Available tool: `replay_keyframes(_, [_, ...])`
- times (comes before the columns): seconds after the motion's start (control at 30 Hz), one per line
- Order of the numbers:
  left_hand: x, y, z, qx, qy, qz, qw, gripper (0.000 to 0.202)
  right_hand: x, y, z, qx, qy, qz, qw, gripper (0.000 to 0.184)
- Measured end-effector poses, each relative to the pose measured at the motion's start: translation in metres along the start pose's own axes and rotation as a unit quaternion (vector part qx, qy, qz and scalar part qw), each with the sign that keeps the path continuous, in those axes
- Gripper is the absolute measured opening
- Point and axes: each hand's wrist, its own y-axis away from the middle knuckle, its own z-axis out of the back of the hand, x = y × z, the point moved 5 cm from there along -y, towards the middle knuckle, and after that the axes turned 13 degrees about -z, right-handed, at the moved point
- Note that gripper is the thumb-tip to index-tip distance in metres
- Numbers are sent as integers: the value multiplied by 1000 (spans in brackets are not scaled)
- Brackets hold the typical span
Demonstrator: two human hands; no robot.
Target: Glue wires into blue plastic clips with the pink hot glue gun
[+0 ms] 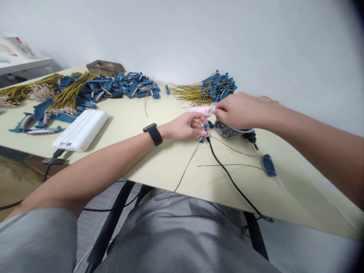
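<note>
Our left hand (pixel 184 126) grips the pink glue gun (pixel 200 110), right hand (pixel 239 110) pinches at its tip; tugging the black cord (pixel 233 182) could snag loose wires (pixel 187 167).

White power bank (pixel 80 130) — brown box (pixel 105 67)

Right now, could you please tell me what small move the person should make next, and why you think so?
I would judge it best for the right hand to hold the pink glue gun steady just above the blue piece that the left hand pinches, since the two hands meet there and the yellow wire trails from that piece, though the gun's tip is hidden.
</note>
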Motion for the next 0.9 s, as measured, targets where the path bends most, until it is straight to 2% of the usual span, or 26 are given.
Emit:
replay_keyframes(0.37, [20, -2, -12, -72, 42, 5, 996, 32, -8, -3, -4, 5, -32, 2, 999, 40])
replay_keyframes(0.63, [27, -6, -13, -77, 50, 1, 996, 36, -10, -5, -6, 5, -27, 0, 1000, 41])
replay_keyframes(0.9, [24, -4, -15, -82, 31, -1, 996, 30, -7, -7, -5, 2, -8, 13, 1000, 42])
